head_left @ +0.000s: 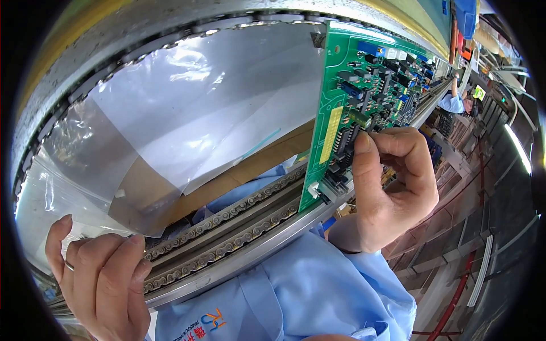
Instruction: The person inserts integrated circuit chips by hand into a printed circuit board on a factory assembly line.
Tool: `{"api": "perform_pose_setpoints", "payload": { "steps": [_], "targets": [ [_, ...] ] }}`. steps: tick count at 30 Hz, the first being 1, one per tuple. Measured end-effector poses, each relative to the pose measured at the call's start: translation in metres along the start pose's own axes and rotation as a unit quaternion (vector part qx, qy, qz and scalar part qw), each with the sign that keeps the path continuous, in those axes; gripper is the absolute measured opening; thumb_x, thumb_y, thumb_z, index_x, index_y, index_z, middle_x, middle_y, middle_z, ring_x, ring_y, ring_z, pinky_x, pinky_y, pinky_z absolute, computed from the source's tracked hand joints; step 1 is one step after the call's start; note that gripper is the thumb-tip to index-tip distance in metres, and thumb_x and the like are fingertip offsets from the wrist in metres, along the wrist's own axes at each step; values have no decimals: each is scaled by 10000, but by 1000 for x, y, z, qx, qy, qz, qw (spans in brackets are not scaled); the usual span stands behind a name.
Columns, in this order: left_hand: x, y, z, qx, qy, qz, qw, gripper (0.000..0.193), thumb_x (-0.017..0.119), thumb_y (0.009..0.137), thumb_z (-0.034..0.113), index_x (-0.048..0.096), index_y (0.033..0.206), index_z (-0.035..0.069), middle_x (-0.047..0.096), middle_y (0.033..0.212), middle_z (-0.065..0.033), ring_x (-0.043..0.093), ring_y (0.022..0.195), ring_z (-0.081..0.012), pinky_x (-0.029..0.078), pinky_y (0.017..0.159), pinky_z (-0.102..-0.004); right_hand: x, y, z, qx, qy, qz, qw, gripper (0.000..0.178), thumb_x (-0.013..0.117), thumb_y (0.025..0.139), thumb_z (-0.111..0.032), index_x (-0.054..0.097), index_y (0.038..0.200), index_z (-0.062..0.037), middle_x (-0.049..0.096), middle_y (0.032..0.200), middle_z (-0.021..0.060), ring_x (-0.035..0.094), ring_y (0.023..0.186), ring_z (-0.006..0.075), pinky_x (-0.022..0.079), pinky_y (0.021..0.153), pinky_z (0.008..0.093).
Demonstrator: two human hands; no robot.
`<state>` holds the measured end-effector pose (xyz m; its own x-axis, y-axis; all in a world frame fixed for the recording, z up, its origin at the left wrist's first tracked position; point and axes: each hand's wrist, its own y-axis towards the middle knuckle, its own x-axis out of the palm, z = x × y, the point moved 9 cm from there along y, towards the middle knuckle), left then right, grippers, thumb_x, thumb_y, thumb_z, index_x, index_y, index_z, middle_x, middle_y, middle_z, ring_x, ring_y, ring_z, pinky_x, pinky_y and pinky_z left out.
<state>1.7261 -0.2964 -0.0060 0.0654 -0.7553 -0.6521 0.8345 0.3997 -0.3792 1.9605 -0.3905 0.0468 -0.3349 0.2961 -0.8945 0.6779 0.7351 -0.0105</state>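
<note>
A green circuit board stands on the conveyor, crowded with black chips, blue parts and a yellow strip. My right hand reaches over its near part. Thumb and index finger are pinched together beside a cylindrical capacitor and a row of black chips; whatever lies between the fingertips is hidden. At the lower left my left hand, with a ring on one finger, is loosely bent beside the roller chain. Its fingers are partly apart, and I see nothing held in it.
Two chain runs sit along the near metal rail; another rail curves along the far side. Clear plastic sheeting and brown cardboard lie between them. A co-worker in blue is farther down the line at right.
</note>
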Motion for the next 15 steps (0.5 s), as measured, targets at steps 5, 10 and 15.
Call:
{"api": "perform_pose_setpoints", "payload": {
  "steps": [5,10,15],
  "targets": [
    [-10,-4,6,-24,25,-1,999,135,587,840,70,631,959,25,574,839,-95,569,821,-219,308,1070,-528,2,0,-3,-8,34,2,999,149,718,686,93,589,720,25,574,654,78,550,548,110,456,523,218],
    [-4,4,6,-6,15,5,1000,148,595,822,47,628,965,25,571,840,-96,571,820,-221,302,1082,-525,-1,3,0,-13,5,-4,1000,141,720,689,95,601,723,28,579,657,81,551,550,115,460,525,219],
    [-5,-1,5,-18,23,9,1000,162,604,800,21,627,960,24,571,836,-97,574,824,-223,307,1084,-527,2,2,-3,17,-27,-49,998,104,725,762,38,622,766,40,603,719,26,542,649,65,427,623,181]
  ]
}}
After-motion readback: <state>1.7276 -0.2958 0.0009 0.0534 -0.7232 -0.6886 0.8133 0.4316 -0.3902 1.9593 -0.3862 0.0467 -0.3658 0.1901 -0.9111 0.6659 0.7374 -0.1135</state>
